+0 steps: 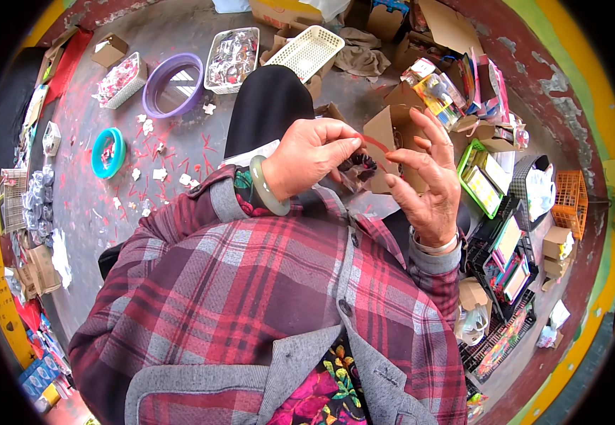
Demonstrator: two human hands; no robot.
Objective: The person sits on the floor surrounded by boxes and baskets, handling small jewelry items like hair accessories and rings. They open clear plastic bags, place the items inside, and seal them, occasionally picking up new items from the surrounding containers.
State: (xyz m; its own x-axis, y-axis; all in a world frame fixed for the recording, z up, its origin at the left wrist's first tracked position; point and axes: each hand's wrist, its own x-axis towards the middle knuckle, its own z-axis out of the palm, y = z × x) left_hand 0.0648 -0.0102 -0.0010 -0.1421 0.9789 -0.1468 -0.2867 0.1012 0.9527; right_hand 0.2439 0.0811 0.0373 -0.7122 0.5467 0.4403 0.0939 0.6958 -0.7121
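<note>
Left grip: the left hand (pixel 309 157) has thumb and forefinger pinched together on one end of the strip.
Right grip: the right hand (pixel 428 178) is spread, thumb and forefinger well apart; the forefinger tip lies at the strip's far end, but I cannot tell whether it touches.
Strip: thin and red (pixel 374 144), bowed across the gap between the two grips.
Bundle: dark, in clear wrap (pixel 357 172), just below the left fingertips; what supports it is hidden.
Box: open cardboard (pixel 380 134), just beyond the strip.
Tubs: purple (pixel 147 91) and teal (pixel 99 154), both well off to the left of the left grip.
Baskets: a filled white one (pixel 209 74) and a bare cream one (pixel 314 48), both beyond the left grip.
Strip work: probably readying the strip for the bundle, since nothing visible shows it fastened there.
Next on strip: seems to call for the right fingers to close on the loose end while the left pinch holds, keeping the bundle steady.
</note>
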